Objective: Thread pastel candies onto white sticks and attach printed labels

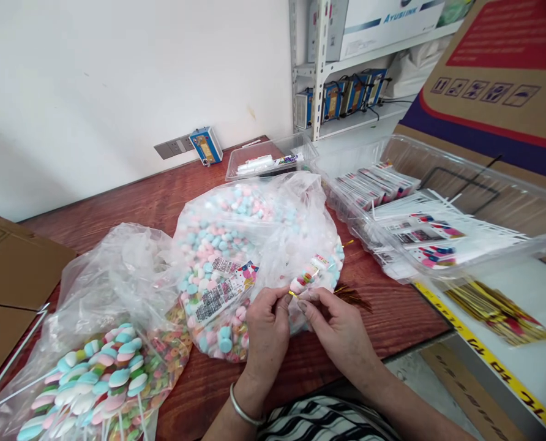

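Observation:
Close together in front of me, my left hand [268, 324] and my right hand [337, 324] pinch at the base of a wrapped candy skewer [303, 280]. A short gold twist tie [292, 293] shows between the fingertips of both hands. The candy's colourful pieces and clear wrapper point up and away from me. Beneath and behind the hands lies a large clear bag of pastel marshmallows [218, 233]. A printed plastic wrapper [227, 291] rests on that bag. Whatever stick the skewer has is hidden by my fingers.
Finished-looking marshmallow skewers [101, 373] lie at left on a bag of gummy rings [172, 349]. A clear tray [438, 269] at right holds white sticks and wrappers. Gold twist ties [497, 312] lie at far right, and more [353, 296] by my right hand. Cardboard box [16, 288] at left.

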A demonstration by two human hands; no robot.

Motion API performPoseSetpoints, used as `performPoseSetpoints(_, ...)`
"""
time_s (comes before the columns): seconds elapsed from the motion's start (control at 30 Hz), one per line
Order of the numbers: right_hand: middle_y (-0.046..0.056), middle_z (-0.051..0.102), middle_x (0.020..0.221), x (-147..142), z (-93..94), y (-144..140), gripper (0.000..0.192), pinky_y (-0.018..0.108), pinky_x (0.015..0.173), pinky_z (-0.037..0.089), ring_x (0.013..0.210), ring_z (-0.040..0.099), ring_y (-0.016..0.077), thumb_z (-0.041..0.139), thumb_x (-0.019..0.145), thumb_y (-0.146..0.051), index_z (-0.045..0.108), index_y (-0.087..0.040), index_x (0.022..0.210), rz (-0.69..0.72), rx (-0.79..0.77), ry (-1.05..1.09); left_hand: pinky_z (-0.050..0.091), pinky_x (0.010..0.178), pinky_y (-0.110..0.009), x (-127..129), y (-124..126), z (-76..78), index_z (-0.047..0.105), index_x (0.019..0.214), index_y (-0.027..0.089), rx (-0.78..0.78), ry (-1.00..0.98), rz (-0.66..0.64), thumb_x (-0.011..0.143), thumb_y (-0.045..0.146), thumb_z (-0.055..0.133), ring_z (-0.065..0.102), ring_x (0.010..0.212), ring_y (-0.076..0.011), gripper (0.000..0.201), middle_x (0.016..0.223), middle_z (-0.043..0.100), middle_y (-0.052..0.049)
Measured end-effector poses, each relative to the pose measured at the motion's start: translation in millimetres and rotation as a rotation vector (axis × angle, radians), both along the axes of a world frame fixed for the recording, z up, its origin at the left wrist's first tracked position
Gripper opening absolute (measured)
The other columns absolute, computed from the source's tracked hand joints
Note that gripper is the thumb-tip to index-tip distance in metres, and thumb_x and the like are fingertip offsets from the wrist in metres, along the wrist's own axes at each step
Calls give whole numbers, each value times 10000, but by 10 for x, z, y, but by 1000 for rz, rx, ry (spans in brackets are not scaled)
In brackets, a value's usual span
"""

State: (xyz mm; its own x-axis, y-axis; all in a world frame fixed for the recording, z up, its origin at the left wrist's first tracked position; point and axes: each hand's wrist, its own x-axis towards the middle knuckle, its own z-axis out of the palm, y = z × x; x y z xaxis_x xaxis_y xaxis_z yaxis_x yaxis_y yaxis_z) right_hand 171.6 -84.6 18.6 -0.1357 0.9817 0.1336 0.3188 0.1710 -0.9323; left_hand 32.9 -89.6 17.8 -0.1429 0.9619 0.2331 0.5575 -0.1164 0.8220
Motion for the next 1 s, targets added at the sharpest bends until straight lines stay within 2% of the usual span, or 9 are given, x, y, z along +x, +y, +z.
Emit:
performPoseSetpoints(0.13, -17, 593, 649, -12, -30, 31, 183, 245, 539, 426, 563, 523, 145, 549, 894, -327, 575, -213, 753, -13, -119, 147, 475, 762, -299, 30, 21, 11, 716, 965, 196, -88, -137, -3, 881, 182, 549, 646, 828, -193, 188, 894, 723, -46)
performPoseSetpoints(0.3, -33, 543, 604, -88, -90, 43, 208, 245, 572, 383, 574, 492, 136, 590, 822, -249, 493, -222, 640, -181, 5, 13, 473, 757, -288, 86, -25, -56, 643, 1166, 202, -30, -97, 6, 870, 144, 542, 646, 799, -177, 318, 907, 722, -48)
performPoseSetpoints(0.43, -43, 481, 579, -116, -116, 30, 230, 257, 567, 341, 565, 437, 134, 611, 783, -259, 473, -227, 601, -221, 15, 44, 461, 766, -284, 96, -33, -69, 710, 947, 203, 28, -126, 18, 861, 162, 563, 634, 832, -178, 175, 904, 716, -50)
performPoseSetpoints(0.5, -38, 499, 587, -115, -112, 42, 222, 255, 560, 359, 568, 450, 137, 600, 795, -283, 481, -228, 616, -184, -35, 103, 458, 697, -264, 109, -11, -78, 713, 891, 187, -75, -324, 51, 842, 220, 620, 609, 737, -157, 111, 813, 698, -37)
performPoseSetpoints(0.63, -40, 557, 561, -100, -93, 112, 212, 248, 488, 411, 496, 510, 136, 524, 857, -358, 488, -233, 690, 6, -191, 283, 313, 457, -173, 158, 58, -102, 660, 833, 147, -320, -1048, 74, 701, 342, 785, 427, 471, -66, 267, 549, 546, 43)
performPoseSetpoints(0.73, -33, 608, 578, -72, -96, 173, 212, 264, 521, 472, 513, 580, 148, 546, 864, -391, 499, -228, 737, 74, -248, 353, 241, 423, -145, 176, 88, -94, 632, 807, 130, -407, -1315, 62, 599, 309, 866, 374, 440, -37, 361, 500, 504, 58)
performPoseSetpoints(0.87, -21, 663, 688, -14, -86, 220, 237, 265, 568, 493, 596, 621, 151, 667, 807, -400, 568, -205, 897, 111, -328, 428, 227, 415, -141, 167, 78, -95, 626, 834, 129, -429, -1369, -11, 632, 297, 857, 335, 423, -26, 350, 475, 476, 69)
performPoseSetpoints(0.93, -38, 628, 641, 11, -66, 228, 232, 242, 511, 455, 531, 568, 126, 653, 819, -419, 581, -202, 855, 167, -367, 452, 227, 412, -143, 153, 60, -121, 616, 850, 138, -417, -1327, -54, 689, 319, 818, 324, 421, -31, 316, 475, 458, 76)
performPoseSetpoints(1.0, -52, 584, 593, 32, -53, 228, 236, 232, 483, 430, 485, 513, 109, 635, 833, -422, 568, -203, 773, 188, -363, 447, 243, 412, -151, 123, 36, -155, 612, 885, 153, -380, -1189, -102, 767, 340, 749, 336, 427, -44, 261, 494, 457, 75)
